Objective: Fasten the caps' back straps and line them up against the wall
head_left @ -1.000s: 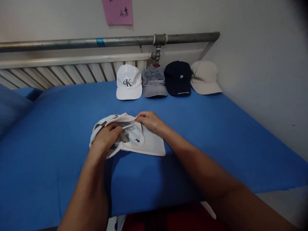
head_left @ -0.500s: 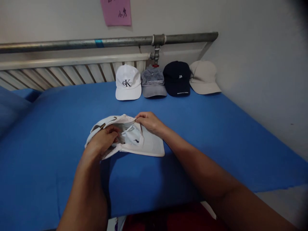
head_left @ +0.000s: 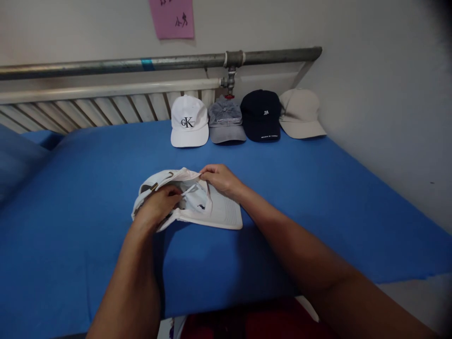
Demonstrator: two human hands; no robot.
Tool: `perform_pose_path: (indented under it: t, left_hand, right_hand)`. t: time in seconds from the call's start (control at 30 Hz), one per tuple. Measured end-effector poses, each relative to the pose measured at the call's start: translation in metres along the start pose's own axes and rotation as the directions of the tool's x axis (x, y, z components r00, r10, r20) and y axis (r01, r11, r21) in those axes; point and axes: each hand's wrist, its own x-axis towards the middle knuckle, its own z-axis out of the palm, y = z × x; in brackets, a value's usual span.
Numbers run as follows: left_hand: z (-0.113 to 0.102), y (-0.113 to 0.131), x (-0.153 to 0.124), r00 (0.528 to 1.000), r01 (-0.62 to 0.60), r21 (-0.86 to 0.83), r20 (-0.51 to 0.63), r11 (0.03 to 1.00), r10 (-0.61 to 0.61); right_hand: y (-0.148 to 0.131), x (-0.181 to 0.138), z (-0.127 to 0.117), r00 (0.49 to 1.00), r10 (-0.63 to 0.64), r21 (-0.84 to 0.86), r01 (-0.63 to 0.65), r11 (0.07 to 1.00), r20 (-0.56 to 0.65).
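A white baseball cap point(head_left: 226, 207) lies tipped on its side over the blue surface, its hollow inside facing me and its brim to the right. Inside the crown, my left hand point(head_left: 160, 202) is closed, the curled fingers against the inner fabric and partly hidden. A brass buckle point(head_left: 154, 187) on the back strap shows just above that wrist. My right hand point(head_left: 221, 179) pinches the cap's far edge where brim and crown meet. A small dark horse-and-rider mark shows on the lining.
Along the back stand a white cap point(head_left: 189, 121), a grey cap point(head_left: 226, 123), a black cap point(head_left: 261, 115) and a beige cap point(head_left: 302, 113). Behind them run a radiator point(head_left: 116, 106) and a metal pipe point(head_left: 190, 61). Blue cloth point(head_left: 318, 202) covers the table, with a wall along its right side.
My left hand has slid a little right and deeper into the cap, and the cap's back has drawn slightly right with it. The right hand keeps its pinch.
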Motion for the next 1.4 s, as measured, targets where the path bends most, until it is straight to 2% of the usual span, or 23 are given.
perform_pose_path:
  t: [0.1,0.17,0.33,0.5,0.73,0.9,1.07,1.17,1.4]
  left_hand:
    - [-0.002,0.005,-0.001,1.000,0.004,0.098,-0.001,0.995,-0.004]
    - [-0.002,0.007,-0.003,1.000,0.029,0.100,-0.012,0.995,-0.028]
    - [0.000,0.004,-0.006,0.996,0.082,-0.113,0.039,0.990,-0.078]
    - [0.007,0.000,0.001,0.999,-0.029,-0.244,-0.051,0.969,0.017]
    - [0.019,0.003,0.014,0.996,-0.089,-0.337,-0.037,0.937,0.082]
    - [0.025,0.006,0.020,0.997,-0.082,-0.316,-0.033,0.945,0.076]
    - [0.021,0.008,0.017,0.998,-0.053,-0.297,-0.058,0.953,0.037]
    - [0.019,0.008,0.016,0.996,-0.071,-0.278,-0.068,0.958,0.055]
    - [0.027,0.003,0.025,0.997,-0.038,-0.311,-0.075,0.950,0.015]
  right_hand:
    - [-0.001,-0.001,0.000,1.000,-0.005,0.001,0.005,1.000,-0.013]
    - [0.000,-0.001,0.001,1.000,-0.007,-0.011,0.007,1.000,-0.020]
    - [0.001,0.001,0.002,1.000,-0.009,-0.034,0.008,0.999,-0.024]
    - [0.000,-0.001,0.004,1.000,-0.007,-0.045,0.006,0.999,-0.026]
    - [-0.001,-0.005,0.006,0.999,-0.040,-0.043,0.040,0.998,0.006]
    - [-0.001,-0.005,0.006,0.998,-0.065,-0.078,0.065,0.995,0.005]
    - [-0.003,-0.005,0.006,0.998,-0.061,-0.077,0.060,0.995,-0.008]
    - [-0.003,-0.005,0.006,0.998,-0.066,-0.079,0.065,0.995,-0.011]
    - [-0.001,-0.004,0.007,0.997,-0.080,-0.087,0.079,0.993,-0.007]
